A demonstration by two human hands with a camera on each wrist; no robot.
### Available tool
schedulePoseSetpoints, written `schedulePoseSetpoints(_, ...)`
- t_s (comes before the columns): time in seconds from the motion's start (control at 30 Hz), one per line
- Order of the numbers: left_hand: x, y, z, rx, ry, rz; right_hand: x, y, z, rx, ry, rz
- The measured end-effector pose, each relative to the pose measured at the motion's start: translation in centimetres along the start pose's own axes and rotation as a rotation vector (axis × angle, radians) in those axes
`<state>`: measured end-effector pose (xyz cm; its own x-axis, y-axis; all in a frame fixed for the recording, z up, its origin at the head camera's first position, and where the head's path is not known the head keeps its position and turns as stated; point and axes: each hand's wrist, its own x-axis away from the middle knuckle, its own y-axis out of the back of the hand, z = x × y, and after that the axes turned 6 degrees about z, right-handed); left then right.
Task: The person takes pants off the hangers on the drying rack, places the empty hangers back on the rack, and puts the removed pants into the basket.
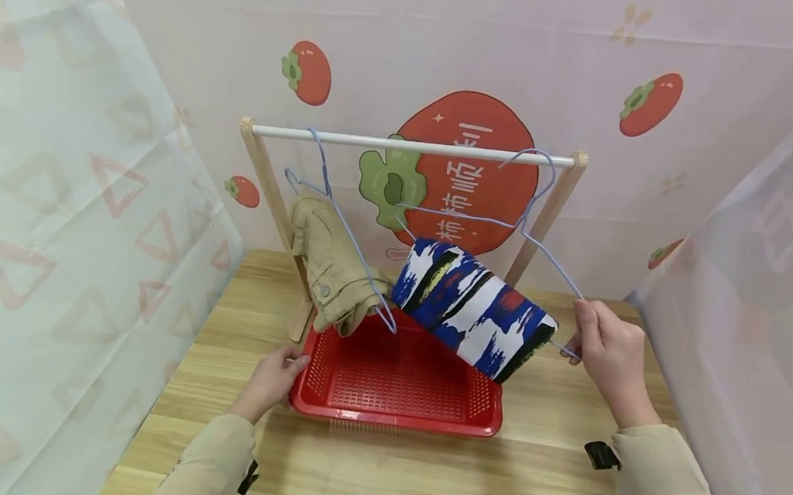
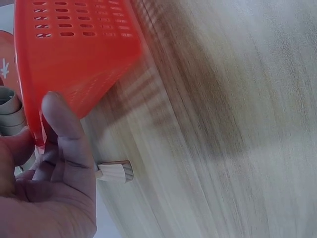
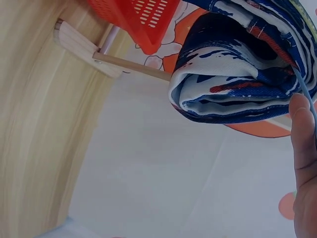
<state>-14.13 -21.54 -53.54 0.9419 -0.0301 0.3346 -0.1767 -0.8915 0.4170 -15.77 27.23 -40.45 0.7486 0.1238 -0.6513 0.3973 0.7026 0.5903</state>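
Note:
My left hand (image 1: pixel 272 381) pinches the left rim of a red plastic basket (image 1: pixel 390 418) between thumb and fingers, as the left wrist view also shows. The right hand (image 1: pixel 608 350) holds the right end of a light-blue wire hanger (image 1: pixel 551 258). Over that hanger's lower bar lies a folded garment (image 1: pixel 472 308) patterned in blue, white and black; in the right wrist view the folded garment (image 3: pixel 218 94) shows its layered side. The hanger's hook is level with the rack's white rail (image 1: pixel 411 146); I cannot tell whether it rests on it.
Khaki trousers (image 1: pixel 332 270) are folded over another blue hanger (image 1: pixel 351 236), which hangs at the rail's left. Wooden posts (image 1: pixel 269 183) carry the rail behind the basket. A wood-grain table (image 1: pixel 378 479) lies beneath, with printed cloth walls (image 1: pixel 175 36) around it.

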Motion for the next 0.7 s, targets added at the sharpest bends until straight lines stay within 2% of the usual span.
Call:
schedulePoseSetpoints(0.23, -0.2, 0.1, -0.2, -0.09, -0.043, -0.048, 0.0, 0.1, -0.2, -0.01, 0.016, 0.019)
schedulePoseSetpoints(0.3, -0.2, 0.3, -0.6, -0.175, -0.066, -0.106, -0.1, 0.2, -0.2, -0.028, 0.012, 0.02)
schedulePoseSetpoints(0.43, 0.2, 0.5, -1.7, -0.374, -0.124, -0.261, -0.2, 0.3, -0.1, -0.06, 0.001, 0.018)
schedulePoseSetpoints(0.47, 0.3, 0.5, -2.1, -0.416, -0.154, -0.285, -0.2, 0.3, 0.0, -0.063, -0.004, 0.019)
schedulePoseSetpoints(0.53, 0.5, 0.3, -2.8, -0.458, -0.223, -0.288, -0.2, 0.3, 0.1, -0.059, -0.014, 0.02)
schedulePoseSetpoints(0.7, 1.1, -1.8, -4.5, -0.561, -0.491, -0.206, -0.2, 0.3, 0.2, -0.057, -0.052, 0.032)
